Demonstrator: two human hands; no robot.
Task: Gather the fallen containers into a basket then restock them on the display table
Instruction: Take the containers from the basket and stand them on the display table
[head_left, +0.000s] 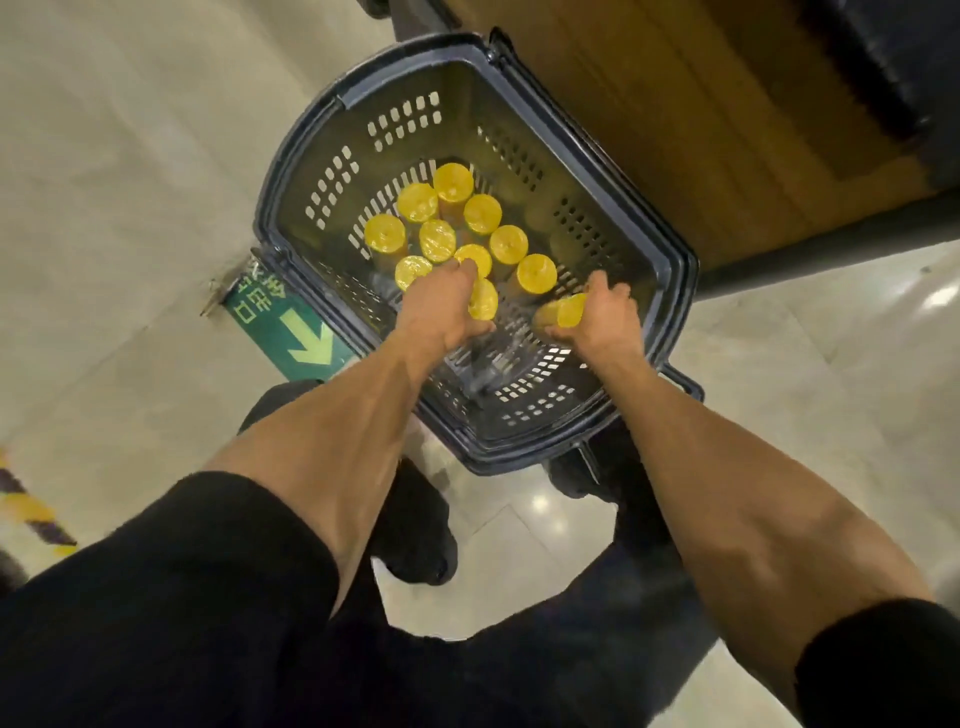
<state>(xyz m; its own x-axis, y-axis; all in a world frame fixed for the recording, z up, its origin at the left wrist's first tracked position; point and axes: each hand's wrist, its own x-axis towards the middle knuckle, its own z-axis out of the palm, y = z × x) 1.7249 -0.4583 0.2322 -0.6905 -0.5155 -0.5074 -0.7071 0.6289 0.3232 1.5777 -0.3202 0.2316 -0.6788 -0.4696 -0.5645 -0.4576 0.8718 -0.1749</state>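
Note:
A dark perforated shopping basket (363, 156) stands on the floor in front of me. Several containers with yellow lids (452, 182) stand upright in a cluster on its bottom. My left hand (441, 306) reaches into the basket and grips one yellow-lidded container (484, 300) at the near edge of the cluster. My right hand (602, 312) holds another container (562, 310), tilted on its side, just right of the cluster. The containers' bodies are mostly hidden below their lids.
A wooden display table (701, 130) with a dark edge rises right behind the basket at the upper right. A green floor sign with an arrow (291, 332) lies left of the basket. My dark shoes (415, 525) stand on the glossy tiled floor. Striped tape (31, 509) runs at far left.

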